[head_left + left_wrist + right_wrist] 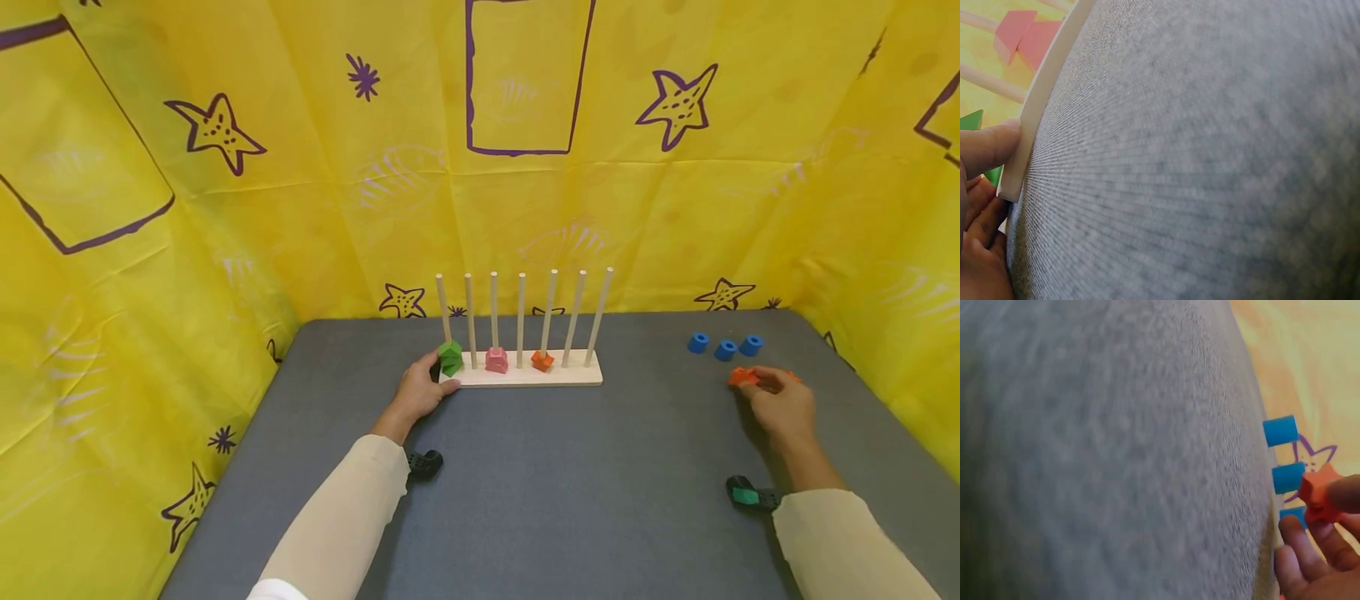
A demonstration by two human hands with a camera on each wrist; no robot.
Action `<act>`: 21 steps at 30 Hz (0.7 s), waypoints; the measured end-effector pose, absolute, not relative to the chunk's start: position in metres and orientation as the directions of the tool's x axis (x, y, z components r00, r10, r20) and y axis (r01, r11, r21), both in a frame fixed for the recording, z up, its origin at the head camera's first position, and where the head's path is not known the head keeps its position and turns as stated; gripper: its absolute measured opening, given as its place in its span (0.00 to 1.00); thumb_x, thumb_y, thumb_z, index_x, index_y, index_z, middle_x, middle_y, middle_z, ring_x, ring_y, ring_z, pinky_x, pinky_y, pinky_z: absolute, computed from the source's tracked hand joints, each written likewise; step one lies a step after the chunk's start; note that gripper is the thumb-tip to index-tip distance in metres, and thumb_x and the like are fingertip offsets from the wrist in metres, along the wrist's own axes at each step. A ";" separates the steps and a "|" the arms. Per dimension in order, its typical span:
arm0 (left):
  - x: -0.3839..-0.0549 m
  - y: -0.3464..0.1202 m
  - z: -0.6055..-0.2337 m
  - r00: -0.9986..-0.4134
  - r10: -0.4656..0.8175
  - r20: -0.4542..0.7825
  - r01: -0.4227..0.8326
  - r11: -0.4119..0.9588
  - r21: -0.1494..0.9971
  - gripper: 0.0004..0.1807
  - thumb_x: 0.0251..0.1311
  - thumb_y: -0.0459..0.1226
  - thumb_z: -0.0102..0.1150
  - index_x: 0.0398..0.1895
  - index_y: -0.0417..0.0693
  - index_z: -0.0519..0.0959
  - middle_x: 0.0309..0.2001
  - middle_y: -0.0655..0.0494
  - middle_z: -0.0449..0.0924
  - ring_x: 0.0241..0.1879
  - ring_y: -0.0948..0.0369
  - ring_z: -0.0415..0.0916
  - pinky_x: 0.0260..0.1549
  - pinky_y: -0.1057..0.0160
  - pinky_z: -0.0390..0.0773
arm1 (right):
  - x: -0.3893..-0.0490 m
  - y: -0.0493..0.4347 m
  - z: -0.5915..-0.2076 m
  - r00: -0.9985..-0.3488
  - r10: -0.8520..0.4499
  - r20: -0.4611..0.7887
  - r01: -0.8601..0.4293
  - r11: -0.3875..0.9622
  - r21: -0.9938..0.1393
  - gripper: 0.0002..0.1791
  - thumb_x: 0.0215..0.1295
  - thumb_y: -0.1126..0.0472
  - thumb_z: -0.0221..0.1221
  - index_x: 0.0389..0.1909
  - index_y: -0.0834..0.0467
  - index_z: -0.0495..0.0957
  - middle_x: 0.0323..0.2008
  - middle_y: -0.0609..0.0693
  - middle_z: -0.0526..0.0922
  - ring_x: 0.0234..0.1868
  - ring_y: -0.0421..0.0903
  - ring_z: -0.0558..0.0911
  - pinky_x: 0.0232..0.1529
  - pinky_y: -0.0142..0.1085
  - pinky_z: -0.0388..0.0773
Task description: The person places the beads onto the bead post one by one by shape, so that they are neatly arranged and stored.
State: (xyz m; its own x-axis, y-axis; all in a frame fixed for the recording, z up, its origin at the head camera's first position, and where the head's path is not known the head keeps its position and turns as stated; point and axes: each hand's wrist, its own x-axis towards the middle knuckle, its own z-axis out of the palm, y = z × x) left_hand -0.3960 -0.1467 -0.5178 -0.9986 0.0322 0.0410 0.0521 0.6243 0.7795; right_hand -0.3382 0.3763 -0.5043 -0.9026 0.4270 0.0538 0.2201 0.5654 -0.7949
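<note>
My left hand (418, 392) grips the left end of a wooden peg stand (540, 377), its thumb along the front edge and its fingers round the end. Several upright pegs rise from the base. Low on the leftmost peg sits a green block (451, 358); a pink block (496, 360) and an orange star bead (542, 361) sit at the bottom of two other pegs. Far to the right, my right hand (786, 408) pinches another orange star-shaped bead (1317, 487) between thumb and fingers, close over the table.
Three blue cylinders (725, 350) stand near the table's back right, just beyond my right hand. A bit of another orange piece (795, 377) peeks out behind that hand. The grey table (562, 483) meets yellow patterned cloth (315, 208) at the back and sides.
</note>
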 end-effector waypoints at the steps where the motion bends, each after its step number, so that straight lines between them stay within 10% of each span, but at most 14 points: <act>1: -0.396 -0.147 -0.518 -0.999 0.031 0.038 0.049 0.623 0.781 0.39 0.56 0.36 0.70 0.71 0.44 0.64 0.63 0.41 0.69 0.64 0.46 0.63 0.63 0.48 0.59 | -0.338 0.376 -0.503 -0.896 0.440 0.059 0.213 0.543 -0.812 0.26 0.67 0.59 0.57 0.60 0.72 0.70 0.48 0.63 0.76 0.39 0.45 0.72 0.28 0.22 0.70; 9: -0.395 -0.147 -0.516 -0.999 0.033 0.032 0.045 0.625 0.779 0.39 0.56 0.36 0.69 0.71 0.43 0.64 0.64 0.41 0.68 0.64 0.46 0.62 0.63 0.47 0.58 | -0.330 0.376 -0.486 -0.911 0.412 0.012 0.020 0.073 -0.997 0.16 0.64 0.68 0.61 0.52 0.63 0.75 0.35 0.42 0.75 0.29 0.34 0.80 0.30 0.27 0.79; 21: -0.395 -0.147 -0.518 -0.999 0.034 0.036 0.049 0.625 0.779 0.39 0.57 0.36 0.69 0.71 0.44 0.64 0.64 0.42 0.68 0.64 0.46 0.62 0.63 0.47 0.59 | -0.320 0.361 -0.450 -0.900 0.397 0.179 -0.044 0.326 -0.944 0.18 0.61 0.58 0.66 0.53 0.52 0.79 0.36 0.33 0.78 0.38 0.32 0.75 0.34 0.17 0.73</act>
State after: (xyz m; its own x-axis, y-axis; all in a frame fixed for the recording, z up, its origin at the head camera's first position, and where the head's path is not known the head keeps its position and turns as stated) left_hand -0.3948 -0.1470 -0.5178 -0.9988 0.0339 0.0362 0.0495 0.6246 0.7794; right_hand -0.3198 0.3609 -0.4496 -0.9002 0.3970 0.1789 -0.0440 0.3259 -0.9444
